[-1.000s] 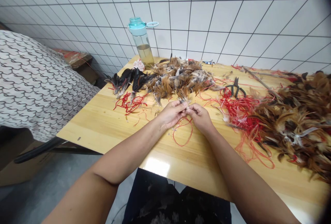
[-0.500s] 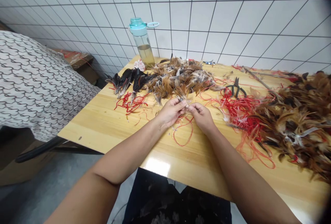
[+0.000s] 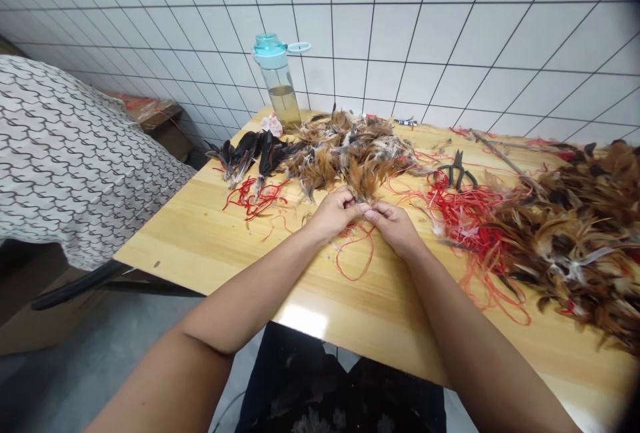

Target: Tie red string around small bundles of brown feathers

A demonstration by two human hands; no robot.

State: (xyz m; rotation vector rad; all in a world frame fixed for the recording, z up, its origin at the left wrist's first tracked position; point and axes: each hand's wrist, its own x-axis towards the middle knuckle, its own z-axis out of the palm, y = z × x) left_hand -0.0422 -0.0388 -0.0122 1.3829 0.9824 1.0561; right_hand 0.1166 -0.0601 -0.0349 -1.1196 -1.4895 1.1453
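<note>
My left hand [image 3: 334,214] and my right hand [image 3: 395,226] meet over the wooden table [image 3: 210,239], fingertips pinched together on the quill end of a small bunch of brown feathers [image 3: 364,185]. A loop of red string [image 3: 354,256] hangs from between them onto the tabletop. Just beyond my fingers lies a heap of brown and tan feathers [image 3: 345,149]. Both hands are closed.
Black feather bundles [image 3: 250,153] and cut red strings [image 3: 250,198] lie at the left. Scissors [image 3: 457,169] rest on a red string tangle [image 3: 463,209]. A big feather pile [image 3: 570,233] fills the right. A teal-capped bottle [image 3: 280,83] stands by the tiled wall. A person's patterned garment [image 3: 70,166] is at left.
The hands stayed together and the feather bunch between the fingers has tipped up, fanning out above them. The view shifted slightly.
</note>
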